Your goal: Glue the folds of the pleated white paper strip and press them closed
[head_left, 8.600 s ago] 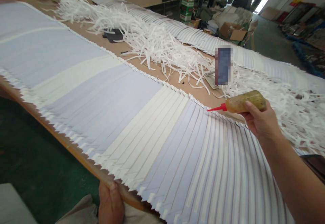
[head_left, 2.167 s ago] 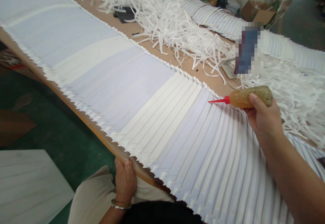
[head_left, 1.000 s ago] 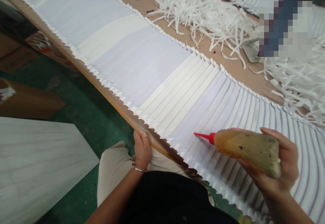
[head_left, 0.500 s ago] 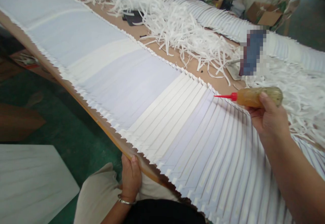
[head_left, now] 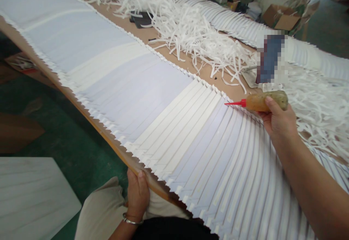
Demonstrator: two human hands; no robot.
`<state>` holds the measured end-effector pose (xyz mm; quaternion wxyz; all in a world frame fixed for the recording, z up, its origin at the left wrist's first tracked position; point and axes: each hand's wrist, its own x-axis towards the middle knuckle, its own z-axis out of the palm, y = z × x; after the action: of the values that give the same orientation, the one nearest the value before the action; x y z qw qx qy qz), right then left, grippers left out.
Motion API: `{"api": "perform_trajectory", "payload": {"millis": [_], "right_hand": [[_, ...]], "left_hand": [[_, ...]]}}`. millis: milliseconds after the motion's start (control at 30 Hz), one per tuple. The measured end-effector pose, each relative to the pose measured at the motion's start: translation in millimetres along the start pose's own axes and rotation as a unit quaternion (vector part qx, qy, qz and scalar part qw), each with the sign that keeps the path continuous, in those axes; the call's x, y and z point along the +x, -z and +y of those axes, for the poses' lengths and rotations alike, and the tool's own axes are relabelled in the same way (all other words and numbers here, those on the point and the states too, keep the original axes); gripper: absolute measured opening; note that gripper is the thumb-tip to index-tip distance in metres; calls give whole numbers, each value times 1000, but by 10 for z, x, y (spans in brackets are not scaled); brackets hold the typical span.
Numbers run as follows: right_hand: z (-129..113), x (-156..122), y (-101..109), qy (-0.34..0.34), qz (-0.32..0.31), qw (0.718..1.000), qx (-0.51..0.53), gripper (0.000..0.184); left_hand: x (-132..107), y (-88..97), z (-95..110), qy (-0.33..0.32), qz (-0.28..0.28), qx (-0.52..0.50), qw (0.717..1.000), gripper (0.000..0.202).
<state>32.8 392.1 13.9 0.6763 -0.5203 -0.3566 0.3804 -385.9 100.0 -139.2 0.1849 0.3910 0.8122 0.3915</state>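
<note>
My right hand (head_left: 276, 122) is closed round a grubby amber glue bottle (head_left: 265, 101) with a red nozzle. The nozzle tip rests at the far edge of a long row of overlapping white paper sheets (head_left: 152, 116) fanned across the wooden table (head_left: 174, 60). My left hand (head_left: 137, 192) grips the table's near edge, a metal bangle on its wrist. The sheets right of the nozzle show shiny stripes.
A heap of white paper strips (head_left: 196, 40) runs along the table's middle, with a dark flat object (head_left: 140, 17) in it. A second row of fanned sheets (head_left: 245, 24) lies on the far side. Cardboard boxes (head_left: 280, 16) stand beyond. A white board (head_left: 29, 196) lies on the green floor.
A second ago the bottle was near the table's front edge; it has travelled back up the sheet to the far edge. My left hand kept its grip on the table edge.
</note>
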Motion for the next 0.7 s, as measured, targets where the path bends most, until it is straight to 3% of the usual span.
{"api": "perform_trajectory", "payload": {"millis": [467,700], "right_hand": [[-292,-953,-10,-16,-59,998,-23,35],[-395,-1567,-25,-34,-34,997,-58,43]], "left_hand": [[-22,3,49,-15,-17,-6,1000,39],[-23,2,82,-34,-16,-21,999,46]]}}
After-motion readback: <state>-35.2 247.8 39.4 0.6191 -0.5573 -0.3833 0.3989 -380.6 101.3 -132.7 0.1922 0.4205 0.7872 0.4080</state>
